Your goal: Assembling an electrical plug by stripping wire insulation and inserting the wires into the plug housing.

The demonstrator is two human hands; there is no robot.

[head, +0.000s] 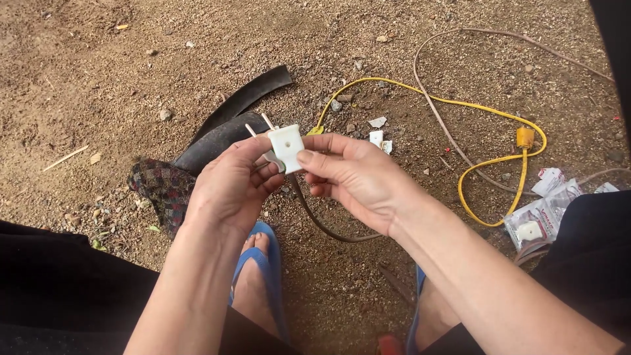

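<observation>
on the far left, a thin pale stick (pixel 64 158) lies on the sandy, pebbled ground (pixel 98 79). a bit further right, a crumpled checked cloth (pixel 162 187) sits on the dirt, touching the lower end of a curved strip of black rubber (pixel 230 121) that runs up and to the right.

the left hand (pixel 230 187) is raised above the cloth's right edge, its fingers (pixel 263 181) curled closed around the left side and underside of a white two-pin plug (pixel 286 146). the plug is held up in the air between both hands, its two metal pins pointing up and to the left. the right hand (pixel 358 181) comes in from the right, and its thumb and fingers (pixel 322 161) pinch the plug's right side. a brown cord (pixel 322 227) hangs down from beneath the plug and curves away to the right near the ground.

below the hands, the person's left foot in a blue flip-flop (pixel 266 273) rests on the dirt.

further right, small white scraps (pixel 378 138) lie by a yellow cable (pixel 486 161), which loops across the ground. a pale brown cable (pixel 447 125) crosses it. at the far right, clear plastic packets (pixel 542 213) lie together, one holding another white plug part.
</observation>
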